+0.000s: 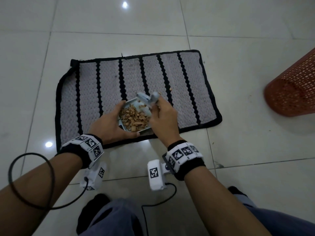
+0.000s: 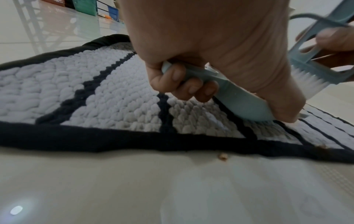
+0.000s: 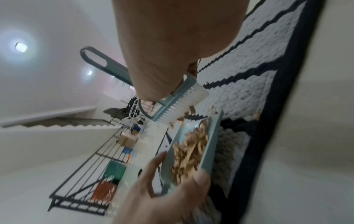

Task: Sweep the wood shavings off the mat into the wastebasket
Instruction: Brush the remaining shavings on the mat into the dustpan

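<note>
A grey mat with black stripes lies on the tiled floor. My left hand grips a pale blue dustpan by its rear edge, on the mat's near half; its fingers curl under the dustpan. The pan holds a heap of wood shavings. My right hand grips a small blue brush at the pan's far lip, white bristles down. A few loose shavings lie on the mat beside the bristles. The orange mesh wastebasket stands at the right, off the mat.
One stray shaving lies on the tile just off the mat's near border, and one chip on the mat to the right. Black cables loop by my wrists. My knees are below. A metal railing with boxes stands beyond.
</note>
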Action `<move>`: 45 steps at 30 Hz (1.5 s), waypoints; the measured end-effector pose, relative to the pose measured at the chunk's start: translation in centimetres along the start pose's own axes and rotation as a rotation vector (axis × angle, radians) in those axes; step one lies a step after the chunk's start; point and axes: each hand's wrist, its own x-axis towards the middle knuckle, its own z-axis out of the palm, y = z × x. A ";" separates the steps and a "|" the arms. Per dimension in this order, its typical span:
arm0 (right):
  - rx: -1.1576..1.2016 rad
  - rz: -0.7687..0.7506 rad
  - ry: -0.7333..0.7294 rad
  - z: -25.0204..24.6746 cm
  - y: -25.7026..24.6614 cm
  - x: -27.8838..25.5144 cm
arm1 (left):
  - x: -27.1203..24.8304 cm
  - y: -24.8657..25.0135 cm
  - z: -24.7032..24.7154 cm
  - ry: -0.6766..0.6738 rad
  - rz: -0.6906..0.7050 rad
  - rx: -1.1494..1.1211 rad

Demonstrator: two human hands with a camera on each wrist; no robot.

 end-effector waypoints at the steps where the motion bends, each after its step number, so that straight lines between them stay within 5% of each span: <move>1: -0.003 0.021 0.012 -0.5 0.4 0.4 | -0.1 -0.2 -0.1 0.009 -0.008 -0.011; 10: 0.208 0.167 -0.253 -2.0 0.8 2.6 | 0.1 -1.0 -0.5 0.040 -0.045 -0.129; 18: 0.209 0.256 -0.187 -2.9 2.8 1.9 | 0.7 -1.9 -0.6 0.090 -0.039 -0.310; 25: 0.162 0.226 -0.195 -4.6 2.9 2.8 | 0.0 -2.5 -1.0 0.050 -0.029 -0.182; 35: -0.116 0.180 -0.542 -6.4 3.3 4.7 | -0.9 -2.9 -1.7 -0.104 -0.045 0.053; 45: -0.093 0.164 -0.420 -7.1 2.8 5.6 | -0.9 -2.3 -1.6 -0.102 -0.053 0.152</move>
